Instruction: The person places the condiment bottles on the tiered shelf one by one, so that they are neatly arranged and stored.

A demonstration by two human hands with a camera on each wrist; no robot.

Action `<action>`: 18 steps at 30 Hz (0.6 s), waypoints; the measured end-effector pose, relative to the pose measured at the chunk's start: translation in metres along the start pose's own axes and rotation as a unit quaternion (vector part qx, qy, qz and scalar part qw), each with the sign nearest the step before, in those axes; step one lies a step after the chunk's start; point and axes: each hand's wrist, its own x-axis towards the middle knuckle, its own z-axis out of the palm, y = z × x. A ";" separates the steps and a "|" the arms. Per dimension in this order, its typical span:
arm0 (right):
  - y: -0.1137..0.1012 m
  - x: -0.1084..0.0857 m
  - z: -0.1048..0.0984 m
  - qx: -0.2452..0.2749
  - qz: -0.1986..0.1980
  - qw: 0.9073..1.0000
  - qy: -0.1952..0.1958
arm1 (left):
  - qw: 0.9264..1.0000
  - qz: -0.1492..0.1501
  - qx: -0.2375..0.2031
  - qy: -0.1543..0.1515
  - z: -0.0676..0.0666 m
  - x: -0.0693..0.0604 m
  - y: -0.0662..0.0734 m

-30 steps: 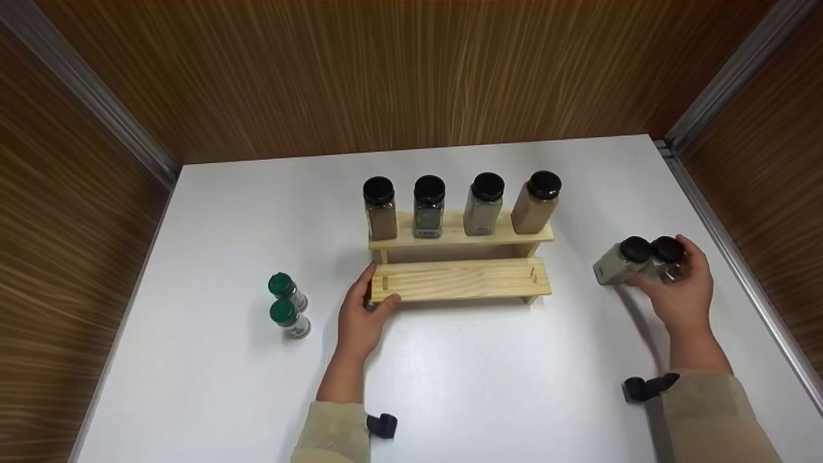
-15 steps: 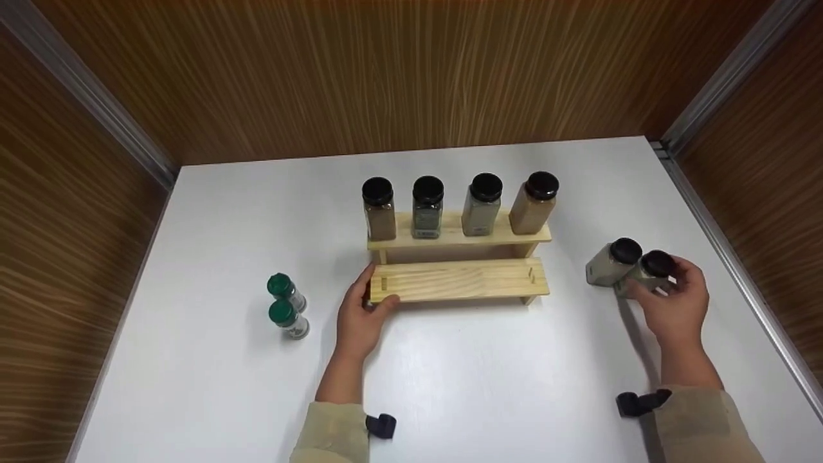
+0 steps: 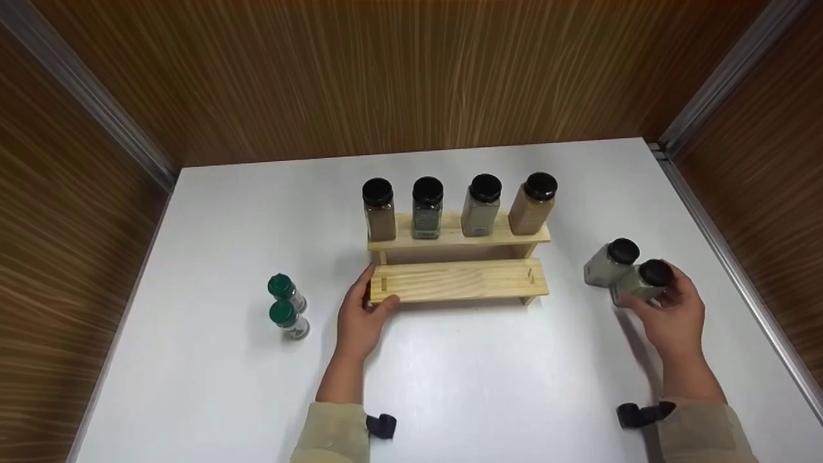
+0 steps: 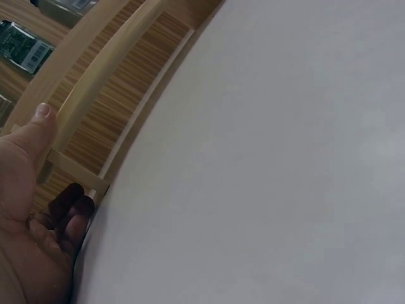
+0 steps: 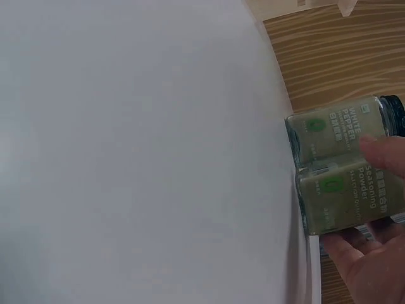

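At the right, my right hand (image 3: pixel 670 316) holds a square glass spice jar with a black lid (image 3: pixel 643 283), thumb on one side and fingers on the other. Its label (image 5: pixel 348 193) reads "Seasoning Powder". A white pepper jar (image 3: pixel 607 263) stands against it on the far left side. Both jar bases appear to rest on the table in the right wrist view. My left hand (image 3: pixel 360 325) grips the left end of the lower shelf of a two-tier wooden spice rack (image 3: pixel 460 281), thumb on top. In the left wrist view, the thumb (image 4: pixel 39 130) lies along the shelf edge.
Several black-lidded spice jars (image 3: pixel 479 212) stand in a row on the rack's upper shelf. Two small green-capped shakers (image 3: pixel 292 321) stand left of the left hand. Wood-grain panels (image 3: pixel 411 77) border the white table (image 3: pixel 212 257) at the back and sides.
My right hand has brought the seasoning powder jar toward me and slightly left, around beside the white pepper jar, which has shifted slightly left. The left hand and rack have stayed put.
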 end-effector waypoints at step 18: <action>-0.003 -0.005 0.010 -0.054 0.007 0.997 0.056 | 1.000 -0.001 0.000 0.003 0.001 0.000 0.000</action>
